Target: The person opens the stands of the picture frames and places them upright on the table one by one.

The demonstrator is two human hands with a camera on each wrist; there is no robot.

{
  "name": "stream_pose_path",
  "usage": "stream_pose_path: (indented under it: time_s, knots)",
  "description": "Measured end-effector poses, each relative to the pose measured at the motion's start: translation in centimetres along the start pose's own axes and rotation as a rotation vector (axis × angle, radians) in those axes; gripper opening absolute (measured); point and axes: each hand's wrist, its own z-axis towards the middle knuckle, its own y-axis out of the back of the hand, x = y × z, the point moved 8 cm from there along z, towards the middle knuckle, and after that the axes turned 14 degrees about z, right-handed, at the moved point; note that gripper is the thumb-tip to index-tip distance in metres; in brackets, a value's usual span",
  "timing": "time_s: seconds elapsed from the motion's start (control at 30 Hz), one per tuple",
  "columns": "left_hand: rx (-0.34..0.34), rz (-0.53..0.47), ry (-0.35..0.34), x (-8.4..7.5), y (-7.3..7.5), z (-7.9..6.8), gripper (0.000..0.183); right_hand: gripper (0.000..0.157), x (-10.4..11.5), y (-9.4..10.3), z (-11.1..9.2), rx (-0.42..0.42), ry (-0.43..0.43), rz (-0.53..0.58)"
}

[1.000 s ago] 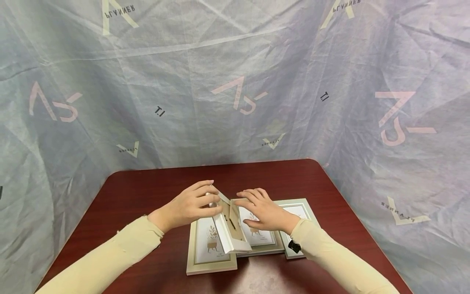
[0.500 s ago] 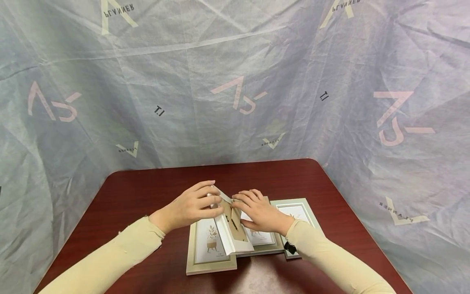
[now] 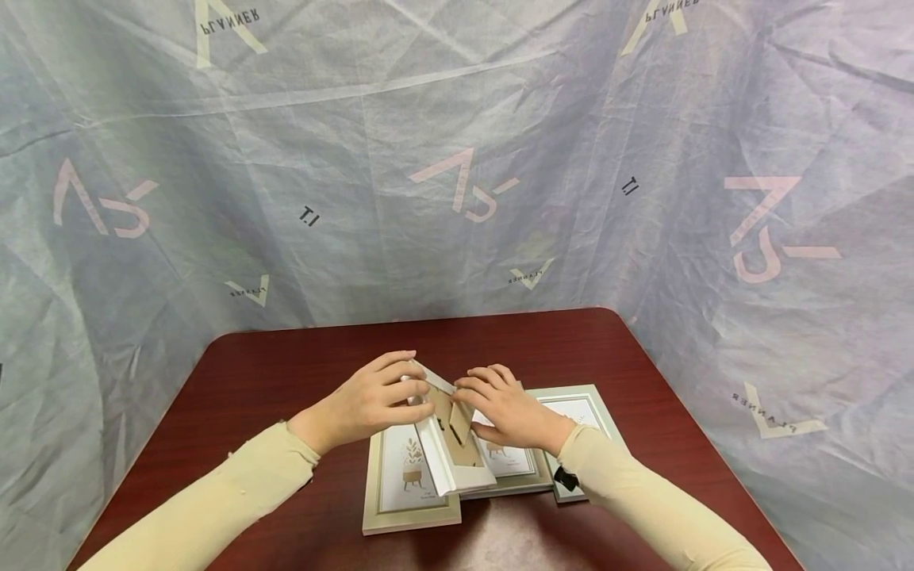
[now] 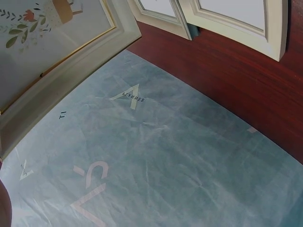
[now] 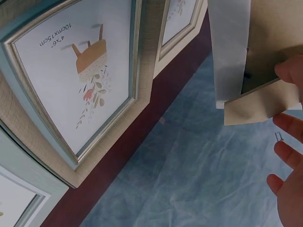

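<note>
My left hand grips the far-left edge of a white-edged picture frame, held tilted above the others. Its brown backing faces right, and its plant print shows in the left wrist view. My right hand pinches the brown easel stand on that backing between thumb and fingers; the stand is swung out from the back. My left thumb is hidden behind the frame. Below the held frame lie a cream picture frame and a beige one, both face up.
A pale green picture frame lies at the right, partly under my right wrist and touching the row. All rest on the dark red table. Grey printed cloth hangs around the back and sides.
My right hand has moved left onto the easel stand and now pinches it; the stand has changed its angle to the backing. My left hand and the held picture frame stay almost still.
</note>
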Motion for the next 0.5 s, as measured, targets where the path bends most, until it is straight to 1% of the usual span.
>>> stream_pose_path:
  time_s: [0.2, 0.5]
  knots:
    - [0.019, -0.01, 0.006, 0.0, -0.1, -0.1, 0.016, 0.052, -0.2, 0.5, 0.0, -0.008, 0.0, -0.037]
    - [0.046, -0.014, 0.017, -0.1, -0.4, -0.4, 0.016, 0.05, -0.5, 1.4, -0.1, -0.022, -0.006, -0.054]
